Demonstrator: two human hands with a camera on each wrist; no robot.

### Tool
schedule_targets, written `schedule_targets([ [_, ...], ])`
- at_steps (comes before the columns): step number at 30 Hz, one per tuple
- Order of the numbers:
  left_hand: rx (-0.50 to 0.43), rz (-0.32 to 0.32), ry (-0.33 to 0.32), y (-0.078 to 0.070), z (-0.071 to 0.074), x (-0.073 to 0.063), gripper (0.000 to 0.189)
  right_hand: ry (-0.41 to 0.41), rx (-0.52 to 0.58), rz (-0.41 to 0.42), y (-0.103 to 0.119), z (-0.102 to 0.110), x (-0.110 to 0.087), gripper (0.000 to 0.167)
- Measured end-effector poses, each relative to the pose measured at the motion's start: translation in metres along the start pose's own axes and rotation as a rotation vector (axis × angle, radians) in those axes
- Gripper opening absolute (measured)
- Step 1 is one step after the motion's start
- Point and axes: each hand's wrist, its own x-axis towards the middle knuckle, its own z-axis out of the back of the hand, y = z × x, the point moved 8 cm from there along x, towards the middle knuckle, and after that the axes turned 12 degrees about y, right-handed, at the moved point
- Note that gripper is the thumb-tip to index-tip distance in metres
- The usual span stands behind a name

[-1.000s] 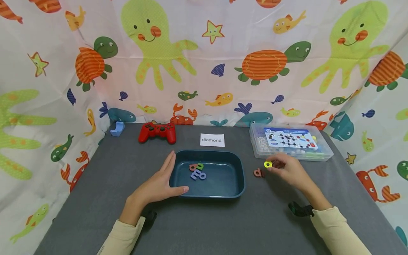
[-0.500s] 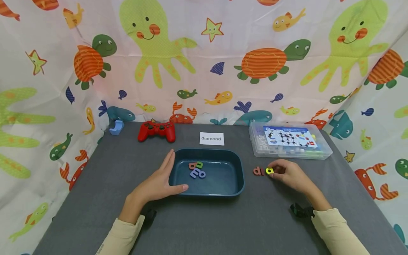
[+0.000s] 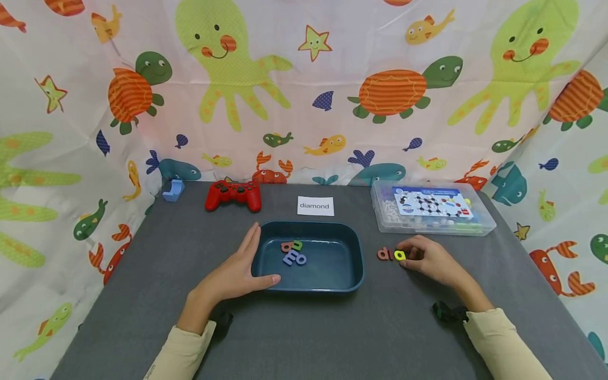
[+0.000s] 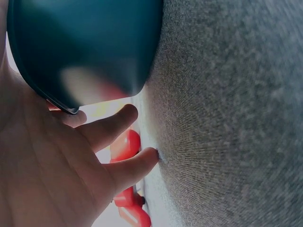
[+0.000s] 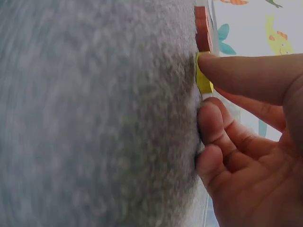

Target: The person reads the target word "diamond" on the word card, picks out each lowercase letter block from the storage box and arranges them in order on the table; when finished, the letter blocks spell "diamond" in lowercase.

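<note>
My right hand [image 3: 432, 259] pinches a yellow letter "a" [image 3: 399, 255] down on the table, thumb against it in the right wrist view. Just left of it stand a brown-red letter "d" [image 3: 382, 254] and a thin brown-red letter "i" [image 3: 391, 255], in a row with it. A dark teal tray [image 3: 334, 266] holds a reddish letter [image 3: 286, 247], a green letter [image 3: 296, 245], a purple "m" [image 3: 290, 257] and a purple "o" [image 3: 301, 259]. With fingers extended, my left hand [image 3: 231, 272] rests along the tray's left side, thumb over its near-left corner.
Behind the tray lies a white card [image 3: 315, 206] reading "diamond". A red game controller [image 3: 233, 196] and a light-blue block [image 3: 173, 190] sit at the back left. A clear plastic box [image 3: 432, 207] stands at the back right, before a patterned curtain [image 3: 294, 68].
My right hand has lowered the yellow "a" toward me onto the table, then slid it slightly left to stand beside the "i". The left hand and tray have stayed put.
</note>
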Motion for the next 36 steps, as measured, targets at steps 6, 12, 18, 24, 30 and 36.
schedule_targets([
  [6,-0.007,-0.004,-0.002,-0.0005,-0.0005,0.0002,0.126,0.017,0.039,0.009,-0.0032,0.0017,-0.0042,0.033],
  [12,-0.004,-0.005,0.000,0.0018,-0.0016,0.0006,0.126,0.010,-0.009,0.000,-0.0037,0.0000,-0.0004,0.031],
  [18,0.000,-0.003,-0.004,0.0024,-0.0012,0.0009,0.126,-0.001,-0.027,-0.004,-0.0045,-0.0009,0.0012,0.028],
  [24,0.003,0.011,-0.006,0.0030,-0.0010,0.0010,0.127,0.004,-0.019,-0.017,-0.0070,-0.0023,0.0009,0.026],
  [30,0.011,0.014,-0.007,0.0031,-0.0009,0.0025,0.127,0.003,-0.032,-0.032,-0.0089,-0.0018,0.0012,0.026],
  [36,0.009,0.007,-0.006,0.0022,-0.0008,0.0017,0.127,-0.001,-0.040,-0.038,-0.0091,-0.0016,0.0013,0.026],
])
